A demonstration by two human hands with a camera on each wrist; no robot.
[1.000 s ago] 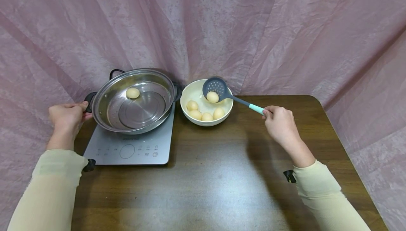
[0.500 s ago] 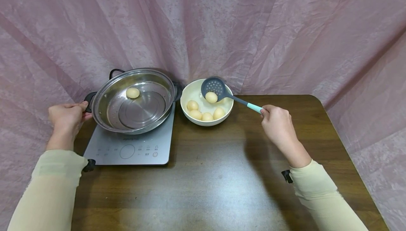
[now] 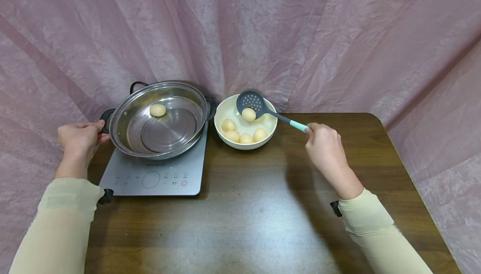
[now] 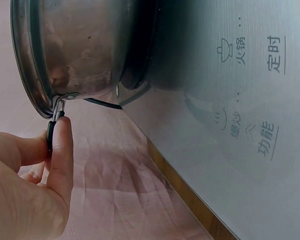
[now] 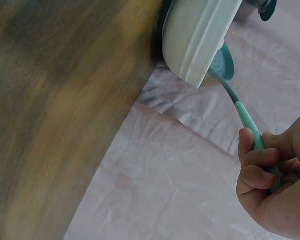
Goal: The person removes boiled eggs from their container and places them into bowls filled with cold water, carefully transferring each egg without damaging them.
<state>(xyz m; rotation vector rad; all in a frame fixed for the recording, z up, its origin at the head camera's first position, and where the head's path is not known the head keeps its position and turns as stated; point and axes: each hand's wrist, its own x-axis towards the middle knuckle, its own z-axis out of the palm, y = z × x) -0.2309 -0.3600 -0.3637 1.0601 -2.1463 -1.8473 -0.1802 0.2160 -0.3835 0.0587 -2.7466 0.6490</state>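
My left hand (image 3: 79,138) pinches the black side handle (image 3: 107,120) of a wide steel pot (image 3: 165,144), thumb on top and fingers beneath. Inside that pot lies a single egg (image 3: 158,110). My right hand (image 3: 325,148) grips the mint-green handle of a grey slotted skimmer (image 3: 251,98), its fingers curled round it in the right wrist view. An egg (image 3: 249,114) rests at the near edge of the skimmer's head, which is over the white bowl (image 3: 246,146). Several eggs (image 3: 246,138) sit in the bowl's near side; the skimmer partly covers another pale shape behind it.
The pot stands on a flat induction cooker (image 3: 150,184) with touch controls, on the left of a wooden table (image 3: 240,224). Pink curtain (image 3: 263,36) hangs close behind the bowl and pot. A black cord (image 3: 138,84) loops out behind the pot.
My right hand and the skimmer, with the egg on it, have shifted slightly left over the bowl. The left hand and the pot have stayed in place.
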